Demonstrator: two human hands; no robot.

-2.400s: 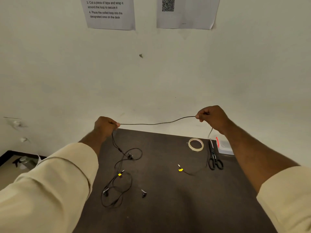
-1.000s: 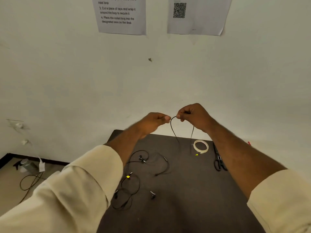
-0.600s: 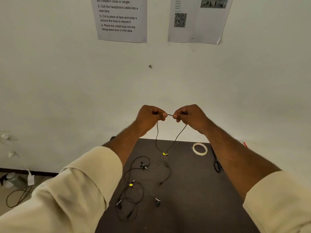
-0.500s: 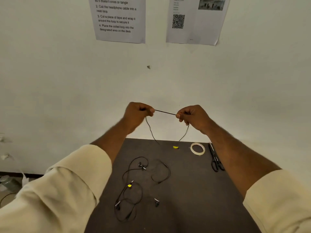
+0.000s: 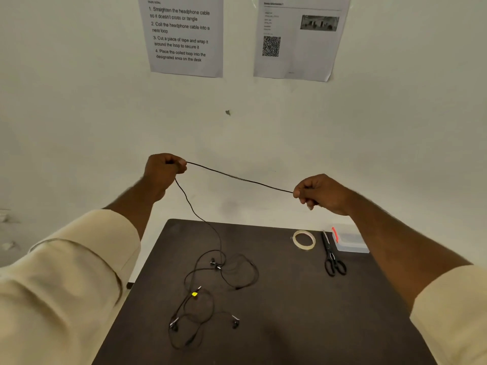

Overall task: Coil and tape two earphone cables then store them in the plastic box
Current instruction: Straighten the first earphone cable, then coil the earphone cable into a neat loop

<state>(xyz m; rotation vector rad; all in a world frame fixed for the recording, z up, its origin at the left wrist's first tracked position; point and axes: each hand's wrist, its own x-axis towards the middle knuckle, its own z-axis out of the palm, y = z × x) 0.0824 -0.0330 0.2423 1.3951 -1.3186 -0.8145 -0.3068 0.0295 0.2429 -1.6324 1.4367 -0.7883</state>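
A black earphone cable (image 5: 238, 177) is stretched taut in the air between my two hands, above the far edge of the dark table (image 5: 303, 312). My left hand (image 5: 164, 168) pinches it higher up at the left; my right hand (image 5: 320, 193) pinches its other end lower at the right. From my left hand the cable drops to the table and joins loose loops with earbuds (image 5: 214, 264). A second tangle of black earphone cable (image 5: 195, 317) with a yellow tag (image 5: 194, 294) lies nearer to me. The clear plastic box (image 5: 349, 239) with a red clip sits at the far right.
A roll of clear tape (image 5: 304, 239) and black scissors (image 5: 332, 256) lie beside the box at the table's far right. Two printed sheets (image 5: 185, 35) hang on the white wall behind the table. The table's left edge drops to the floor.
My hands have moved far apart, the left one up and to the left, drawing the cable out into a long straight span. The short hanging loop with the yellow tag is gone from between them.
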